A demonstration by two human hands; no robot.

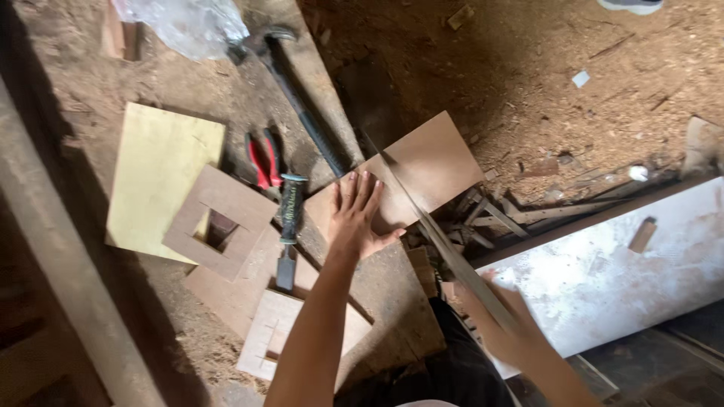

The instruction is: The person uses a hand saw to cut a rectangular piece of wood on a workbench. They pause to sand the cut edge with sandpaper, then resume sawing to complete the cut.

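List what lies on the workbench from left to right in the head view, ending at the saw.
Yellow board → square wooden frame → red-handled pliers → chisel → left hand flat on the brown panel → hand saw gripped in the right hand.

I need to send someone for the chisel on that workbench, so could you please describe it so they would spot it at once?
Start at the left hand pressing the brown board on the workbench. Just beside that hand's little finger lies the chisel, pointing toward the person. Unlike the red-handled pliers and long black hammer beyond it, it has a stubby dark green-capped handle and flat steel blade.
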